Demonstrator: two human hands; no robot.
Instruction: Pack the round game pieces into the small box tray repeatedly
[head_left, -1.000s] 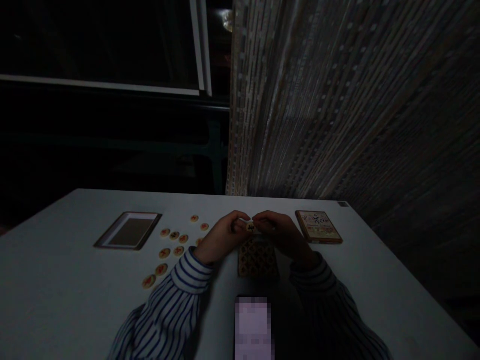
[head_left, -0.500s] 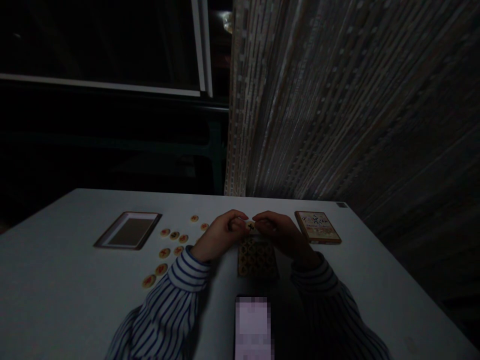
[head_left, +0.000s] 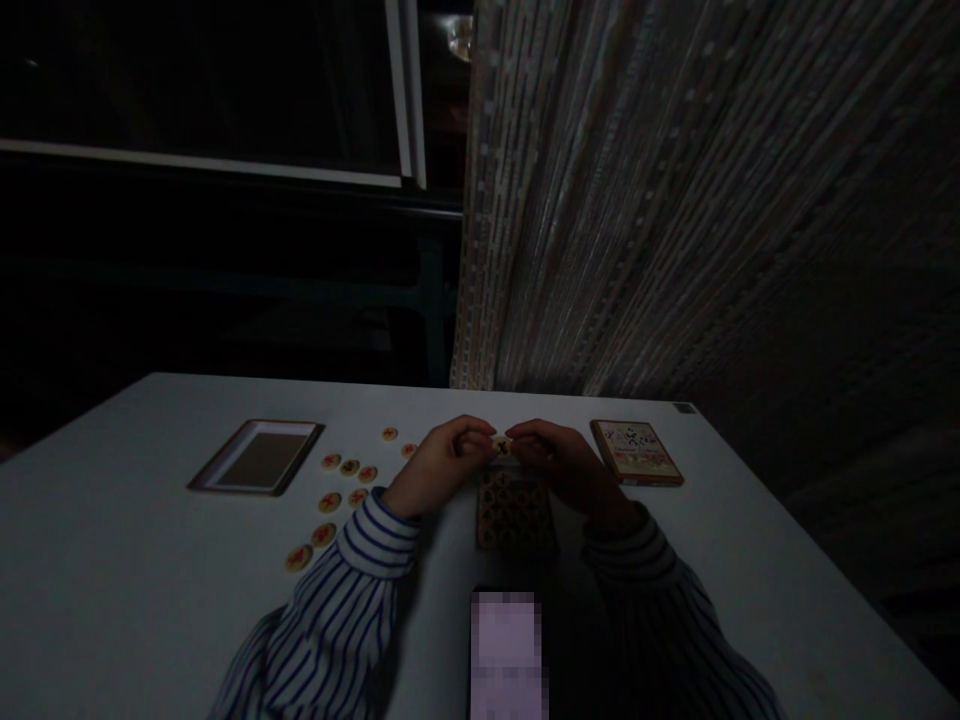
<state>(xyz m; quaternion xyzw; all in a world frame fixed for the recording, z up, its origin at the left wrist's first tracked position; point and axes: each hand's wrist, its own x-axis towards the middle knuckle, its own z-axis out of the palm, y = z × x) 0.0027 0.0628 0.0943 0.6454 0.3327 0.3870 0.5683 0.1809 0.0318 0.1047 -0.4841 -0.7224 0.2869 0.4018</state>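
Both my hands meet over the middle of a pale table [head_left: 112,590]. My left hand [head_left: 439,470] and my right hand [head_left: 559,465] pinch one small round game piece [head_left: 501,446] between their fingertips; it is light with a dark mark. Right under the hands lies a small tray [head_left: 514,512] packed with rows of round pieces. Several loose round pieces with red marks [head_left: 330,502] lie scattered to the left of my left hand. Both sleeves are striped.
An empty shallow box half [head_left: 259,457] lies at the back left. A printed box lid [head_left: 636,452] lies at the back right. A phone [head_left: 508,652] rests near the front edge. A bead curtain [head_left: 675,200] hangs behind the table; the room is dark.
The hands and the piece between them have risen very slightly and the piece has turned a little. Nothing else on the table has moved.
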